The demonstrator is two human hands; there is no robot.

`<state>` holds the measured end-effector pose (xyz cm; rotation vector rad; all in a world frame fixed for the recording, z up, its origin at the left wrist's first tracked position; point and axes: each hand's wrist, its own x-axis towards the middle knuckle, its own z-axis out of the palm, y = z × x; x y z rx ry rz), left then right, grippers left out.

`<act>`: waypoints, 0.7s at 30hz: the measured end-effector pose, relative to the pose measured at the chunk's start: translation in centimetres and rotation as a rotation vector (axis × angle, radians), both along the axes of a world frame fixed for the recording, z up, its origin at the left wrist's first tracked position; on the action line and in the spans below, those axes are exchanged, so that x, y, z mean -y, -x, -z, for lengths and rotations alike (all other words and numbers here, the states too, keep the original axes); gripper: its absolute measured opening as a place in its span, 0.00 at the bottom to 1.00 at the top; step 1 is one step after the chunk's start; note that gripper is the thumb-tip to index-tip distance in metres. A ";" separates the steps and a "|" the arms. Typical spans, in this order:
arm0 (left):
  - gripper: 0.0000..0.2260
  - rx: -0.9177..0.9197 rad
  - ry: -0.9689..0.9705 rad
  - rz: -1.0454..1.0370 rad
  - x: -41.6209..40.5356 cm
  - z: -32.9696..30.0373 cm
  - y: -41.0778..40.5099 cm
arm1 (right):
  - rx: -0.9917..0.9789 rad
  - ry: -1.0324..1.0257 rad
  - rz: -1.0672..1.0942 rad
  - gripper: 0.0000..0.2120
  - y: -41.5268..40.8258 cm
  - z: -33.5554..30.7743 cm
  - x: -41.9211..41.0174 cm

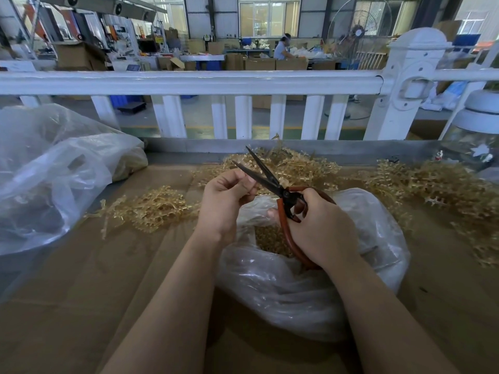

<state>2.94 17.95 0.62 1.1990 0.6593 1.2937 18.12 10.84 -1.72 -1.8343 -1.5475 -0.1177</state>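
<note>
We see a table [81, 292] covered in brown cardboard, with a white railing [189, 82] along its far edge. A big clear plastic bag [54, 171] slumps on the left of the table. A second plastic bag [297, 287] lies in the middle, open at the top, with yellowish plastic bits showing inside.

Heaps of the same yellowish sprigs lie around it. One heap [432, 190] spreads wide on the right, one [297, 166] sits behind the hands near the far edge, and a smaller one [151, 209] lies to the left.

Above the middle bag, the right hand [324, 228] holds a pair of scissors [280, 190]. Its fingers are curled through and clamped on the orange-red handle loops. The dark blades stand apart and point up and away to the left.

The left hand [224, 201] is raised just beside the blades. Its fingers are curled and the thumb and forefinger tips are pressed together right at the lower blade. We cannot tell what, if anything, sits between them; it is too small to make out.
</note>
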 end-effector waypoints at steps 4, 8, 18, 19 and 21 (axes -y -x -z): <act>0.05 -0.031 -0.018 0.069 0.0 0.1 0.0 | 0.035 -0.025 0.000 0.26 0.0 0.0 0.1; 0.06 -0.003 -0.015 0.103 -0.2 0.3 0.1 | 0.045 -0.054 0.014 0.26 0.0 -0.1 0.1; 0.08 0.046 -0.006 0.151 -0.2 0.2 0.1 | 0.021 -0.074 0.010 0.29 0.0 0.1 0.0; 0.08 0.048 -0.010 0.151 -0.2 0.2 0.1 | 0.020 -0.075 0.008 0.30 0.0 0.1 0.0; 0.08 0.052 -0.013 0.152 -0.2 0.2 0.2 | 0.023 -0.071 0.006 0.30 0.0 0.1 0.0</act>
